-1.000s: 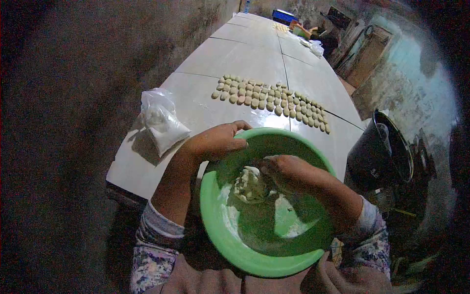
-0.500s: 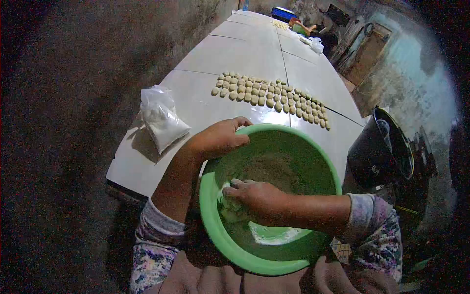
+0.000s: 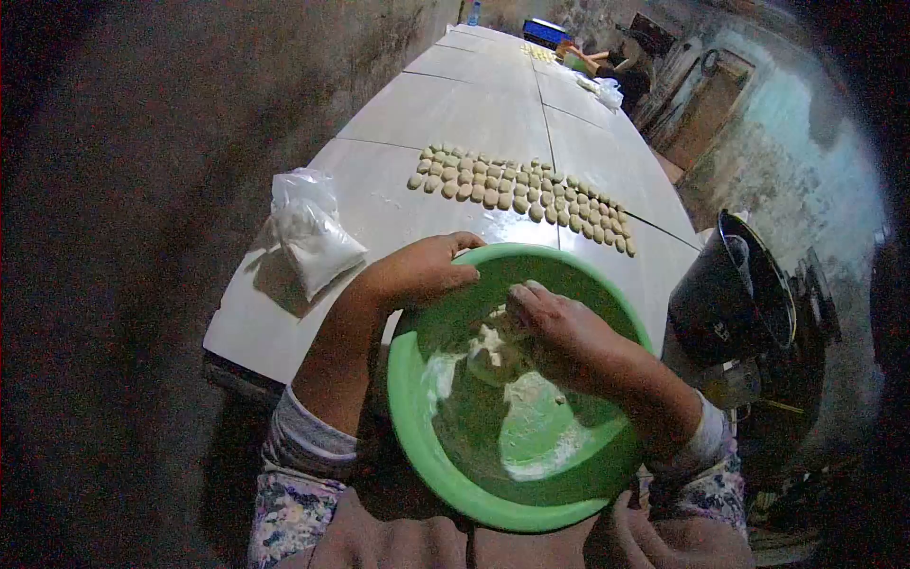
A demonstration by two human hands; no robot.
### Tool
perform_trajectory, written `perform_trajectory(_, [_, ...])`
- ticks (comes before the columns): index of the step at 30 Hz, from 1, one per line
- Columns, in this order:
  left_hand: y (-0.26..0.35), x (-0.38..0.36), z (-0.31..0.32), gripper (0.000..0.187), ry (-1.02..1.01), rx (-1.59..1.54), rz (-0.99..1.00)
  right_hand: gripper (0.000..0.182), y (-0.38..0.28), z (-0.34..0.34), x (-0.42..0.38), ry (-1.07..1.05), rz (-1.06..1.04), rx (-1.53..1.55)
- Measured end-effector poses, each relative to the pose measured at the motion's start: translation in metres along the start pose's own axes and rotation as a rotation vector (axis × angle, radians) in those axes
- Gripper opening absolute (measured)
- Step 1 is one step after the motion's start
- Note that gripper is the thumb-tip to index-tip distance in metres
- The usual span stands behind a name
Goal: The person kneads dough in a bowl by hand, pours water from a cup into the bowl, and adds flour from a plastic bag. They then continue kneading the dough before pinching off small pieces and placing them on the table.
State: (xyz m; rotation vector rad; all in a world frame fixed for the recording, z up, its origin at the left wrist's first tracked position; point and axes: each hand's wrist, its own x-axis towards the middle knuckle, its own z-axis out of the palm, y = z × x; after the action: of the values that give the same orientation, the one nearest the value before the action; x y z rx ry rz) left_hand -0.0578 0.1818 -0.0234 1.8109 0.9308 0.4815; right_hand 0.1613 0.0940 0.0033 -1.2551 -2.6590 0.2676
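A green plastic basin (image 3: 409, 427) is tilted close against my lap. My left hand (image 3: 431, 270) grips its upper left rim, with the thumb inside and the fingers over the outer edge. Inside the basin, my right hand (image 3: 564, 332) is closed, its curled fingers against pale, crumbly dough (image 3: 488, 351). The palm side and part of the dough are hidden under that hand. White flour (image 3: 545, 465) coats the basin's bottom in patches. A clear plastic bag of white powder (image 3: 318, 242) stands left of my left forearm.
Rows of small dough pieces (image 3: 502, 185) lie on the white tiled table (image 3: 474, 104) beyond the basin. A black bucket (image 3: 725, 294) stands at the right. At the far end are a blue box (image 3: 547, 33), a plastic bag (image 3: 607, 92) and another person's arm (image 3: 588, 62).
My right hand has moved from the basin's left side up and to the right, uncovering crumbly dough and more flour. My left hand keeps its hold on the rim.
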Motion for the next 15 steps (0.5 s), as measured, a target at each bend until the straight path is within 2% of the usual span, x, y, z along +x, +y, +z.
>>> perform_trajectory(1, [-0.001, 0.0, 0.0, 0.047, -0.008, -0.042, 0.01, 0.043, -0.006, -0.009, -0.001, -0.094, 0.05, 0.112])
perform_trajectory(2, [0.0, 0.0, 0.0, 0.047, -0.017, -0.085, 0.019, 0.043, -0.012, -0.019, 0.0, -0.092, 0.046, 0.114])
perform_trajectory(4, [0.003, 0.0, -0.001, 0.048, -0.033, -0.11, -0.034, 0.045, -0.02, -0.034, 0.003, -0.334, 0.09, 0.235])
perform_trajectory(6, [0.002, 0.001, -0.001, 0.05, -0.035, -0.059, -0.036, 0.049, -0.022, -0.039, 0.002, -0.359, 0.018, 0.221])
perform_trajectory(8, [0.003, 0.0, -0.002, 0.05, -0.03, -0.076, -0.065, 0.054, -0.031, -0.048, 0.003, -0.408, 0.263, 0.319])
perform_trajectory(10, [0.003, 0.0, -0.001, 0.049, -0.021, -0.091, -0.038, 0.061, -0.016, -0.031, 0.003, -0.359, 0.219, 0.33])
perform_trajectory(12, [0.009, -0.002, 0.0, 0.048, -0.013, -0.046, -0.009, 0.062, -0.001, -0.013, 0.005, -0.257, 0.089, -0.036])
perform_trajectory(14, [0.009, -0.002, 0.0, 0.048, 0.011, -0.009, -0.038, 0.064, 0.005, 0.01, 0.006, -0.338, 0.122, 0.01])
perform_trajectory(15, [0.009, -0.002, 0.0, 0.048, 0.009, -0.012, -0.038, 0.062, 0.002, 0.02, 0.005, -0.347, -0.014, 0.013])
